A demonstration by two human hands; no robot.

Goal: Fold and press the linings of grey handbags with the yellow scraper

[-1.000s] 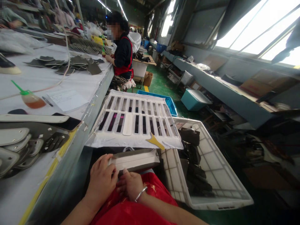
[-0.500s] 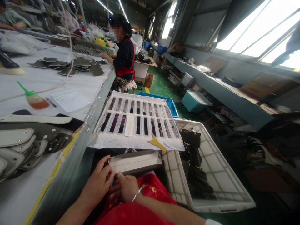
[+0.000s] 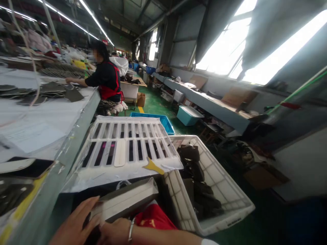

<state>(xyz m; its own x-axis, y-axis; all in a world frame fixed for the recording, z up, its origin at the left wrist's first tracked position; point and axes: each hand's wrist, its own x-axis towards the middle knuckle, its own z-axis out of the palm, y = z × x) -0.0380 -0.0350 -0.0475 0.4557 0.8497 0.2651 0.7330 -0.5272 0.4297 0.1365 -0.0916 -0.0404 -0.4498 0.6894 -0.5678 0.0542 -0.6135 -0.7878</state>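
Observation:
A grey, box-shaped bag (image 3: 127, 200) with a pale long face lies tilted in front of me, its far end raised to the right. At its near left end is my left hand (image 3: 76, 223), thumb and fingers closed about the edge. My right hand (image 3: 116, 231), a bangle on its wrist, presses against the lower near corner, its fingers partly hidden and blurred. Behind the bag a pale ring-like loop (image 3: 124, 183) shows. Just beyond stands a white slatted rack (image 3: 102, 173), with a yellow forked piece (image 3: 153, 166) and a pale strip (image 3: 119, 153) on it.
To the right, a white crate (image 3: 226, 190) holds several dark grey pieces (image 3: 204, 190). A worktable (image 3: 61, 115) runs along the left with stacked grey panels (image 3: 51, 89). A person in a red apron (image 3: 108, 78) works farther along it. Blue (image 3: 166, 124) and teal (image 3: 189, 115) bins stand beyond.
The view has swung right and up, so the rack and crate sit farther left. Both hands and the bag are lower in view, and the bag's far end tilts up more.

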